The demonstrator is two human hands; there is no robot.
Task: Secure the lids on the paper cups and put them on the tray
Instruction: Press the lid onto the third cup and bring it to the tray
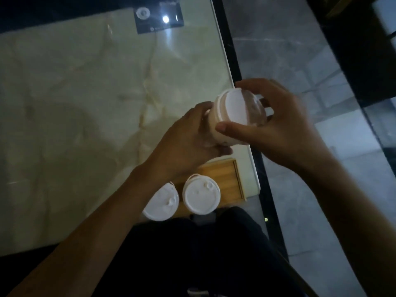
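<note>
We hold a paper cup (227,133) in the air above the right edge of the marble table (85,103). Our left hand (188,144) grips the cup body from the left side. Our right hand (276,125) grasps the white lid (233,108) on top, thumb on its near rim. Near us, two cups with lids, one (201,197) and another (160,203), stand on the wooden tray (227,174).

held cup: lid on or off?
On. A white lid covers the held cup, gripped by both hands; whether it has fully snapped down, cannot tell.
</note>
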